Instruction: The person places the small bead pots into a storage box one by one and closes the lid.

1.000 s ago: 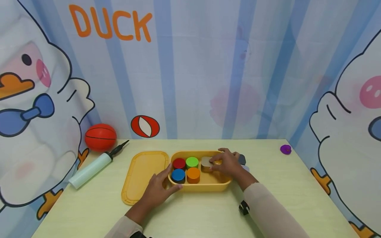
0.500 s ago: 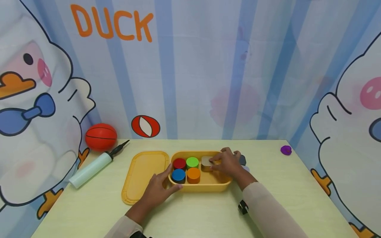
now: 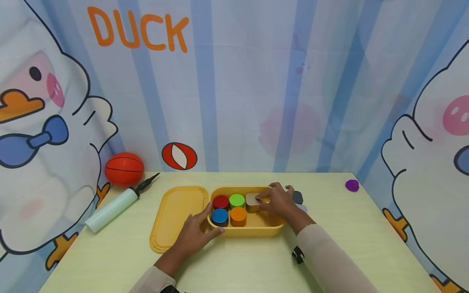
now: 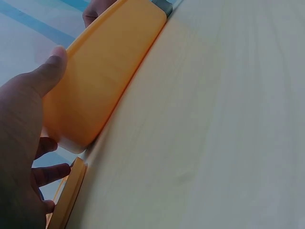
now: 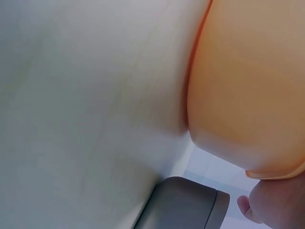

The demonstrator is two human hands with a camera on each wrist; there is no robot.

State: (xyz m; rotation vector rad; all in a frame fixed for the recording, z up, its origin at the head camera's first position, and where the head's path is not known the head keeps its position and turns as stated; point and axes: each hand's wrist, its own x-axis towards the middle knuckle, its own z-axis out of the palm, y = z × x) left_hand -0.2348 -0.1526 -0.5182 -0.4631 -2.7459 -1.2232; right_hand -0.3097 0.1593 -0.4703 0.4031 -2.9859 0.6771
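Gold tin [image 3: 251, 202] in the yellow tub [image 3: 253, 231] looks light, hard, maybe slippery; best held by its sides. Right hand [image 3: 281, 202] pinches it; left hand [image 3: 193, 235] spreads, touching the tub's left end.

On the table [image 3: 234, 264], the left end of the box [image 3: 253, 231] is being touched by the fingers of the left hand [image 3: 194, 232]. Between these and the right hand's [image 3: 279, 201] fingers, four discs [image 3: 237, 200] are being held in the box, two before two; right of them a block [image 3: 252, 200] is being pinched by the right fingers. Left of the left fingers, space is being taken up by the lid [image 3: 176, 215], then the pump [image 3: 113, 209], which is being backed by the ball [image 3: 124, 169]. Just right of the right fingers, an object [image 3: 298, 197] is being partly hidden; well to their right, the table's back corner is being occupied by another item [image 3: 352, 185].
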